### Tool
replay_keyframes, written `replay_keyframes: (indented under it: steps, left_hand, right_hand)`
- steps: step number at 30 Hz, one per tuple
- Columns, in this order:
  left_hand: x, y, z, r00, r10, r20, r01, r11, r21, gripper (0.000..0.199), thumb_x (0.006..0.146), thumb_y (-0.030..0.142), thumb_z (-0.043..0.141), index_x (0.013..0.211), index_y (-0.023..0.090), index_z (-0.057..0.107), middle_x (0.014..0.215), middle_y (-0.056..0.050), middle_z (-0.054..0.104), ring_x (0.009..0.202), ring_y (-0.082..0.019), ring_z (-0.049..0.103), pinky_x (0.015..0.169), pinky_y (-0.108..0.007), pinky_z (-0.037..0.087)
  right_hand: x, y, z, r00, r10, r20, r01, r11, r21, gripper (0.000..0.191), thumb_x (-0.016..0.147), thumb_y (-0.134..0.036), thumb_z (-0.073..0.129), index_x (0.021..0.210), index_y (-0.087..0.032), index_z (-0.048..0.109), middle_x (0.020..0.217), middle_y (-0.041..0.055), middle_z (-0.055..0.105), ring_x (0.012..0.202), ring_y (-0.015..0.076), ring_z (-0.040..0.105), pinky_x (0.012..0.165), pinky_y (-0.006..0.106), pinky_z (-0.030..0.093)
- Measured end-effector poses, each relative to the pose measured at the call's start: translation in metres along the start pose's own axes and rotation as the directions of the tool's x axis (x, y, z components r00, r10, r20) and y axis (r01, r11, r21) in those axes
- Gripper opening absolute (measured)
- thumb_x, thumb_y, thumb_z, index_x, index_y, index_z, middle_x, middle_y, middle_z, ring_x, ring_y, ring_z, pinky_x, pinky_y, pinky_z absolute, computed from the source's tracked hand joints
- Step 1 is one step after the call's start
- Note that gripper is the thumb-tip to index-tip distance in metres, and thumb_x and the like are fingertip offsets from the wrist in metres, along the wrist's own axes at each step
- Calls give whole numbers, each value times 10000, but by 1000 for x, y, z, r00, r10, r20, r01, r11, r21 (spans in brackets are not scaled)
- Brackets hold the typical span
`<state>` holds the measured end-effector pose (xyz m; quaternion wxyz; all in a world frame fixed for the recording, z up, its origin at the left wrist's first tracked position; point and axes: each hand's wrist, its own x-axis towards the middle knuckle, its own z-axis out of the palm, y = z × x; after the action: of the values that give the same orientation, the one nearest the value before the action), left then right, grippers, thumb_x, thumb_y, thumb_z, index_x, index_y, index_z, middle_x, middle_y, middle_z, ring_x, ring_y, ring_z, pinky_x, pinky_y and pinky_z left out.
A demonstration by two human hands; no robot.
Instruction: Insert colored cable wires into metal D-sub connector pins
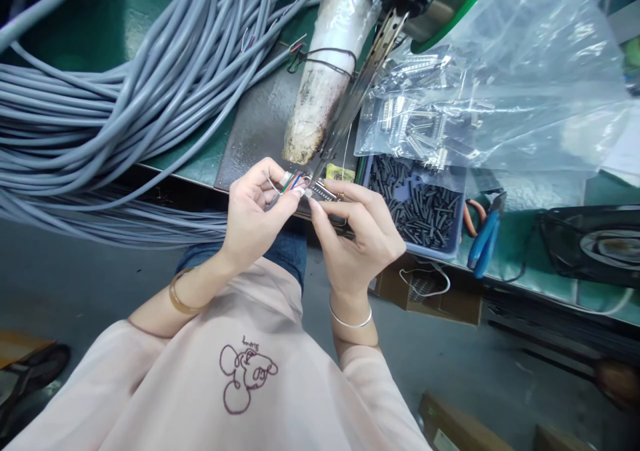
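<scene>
Bench [515,234] beyond, wires [296,182] lie (seemingly pinched) in left grip [256,212].

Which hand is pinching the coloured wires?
The left hand, wearing the tan bangle, pinches the wires; the right hand holds the silvery connector.

Wears a pale pink top [310,397] with a dark cartoon outline [256,372], blue jeans [293,254], tan left bangle [174,295], thin silver right bangle [351,325].
</scene>
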<state>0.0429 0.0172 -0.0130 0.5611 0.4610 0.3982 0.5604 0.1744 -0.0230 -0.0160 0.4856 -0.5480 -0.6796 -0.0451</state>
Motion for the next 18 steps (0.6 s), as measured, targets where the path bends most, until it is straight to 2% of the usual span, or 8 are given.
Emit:
replay_keyframes:
  steps: [3,9,18]
  left_hand:
    - [0,0,0,1000,-19,-8,19,1000,-20,189,724,110,709,692,194,542,612,42,562,516,-53,515,502,-160,481]
    - [0,0,0,997,-72,1,72,997,-32,211,700,127,729,674,197,532,579,52,549,476,-49,491,469,-157,465]
    - [0,-4,-2,999,-51,7,51,999,-19,220,724,98,727,680,189,531,610,55,560,471,-35,476,487,-150,469]
  right_hand:
    - [0,-1,-1,1000,1,3,-1,1000,1,151,858,-119,772,809,-222,674,976,-8,795,894,144,765,824,274,620]
    - [0,0,-1,1000,1,19,-1,1000,18,163,858,-110,768,808,-224,663,963,-8,796,891,138,765,816,263,620]
    - [0,1,0,1000,-7,14,6,1000,25,157,857,-113,772,807,-224,673,964,-2,802,878,134,764,813,257,619]
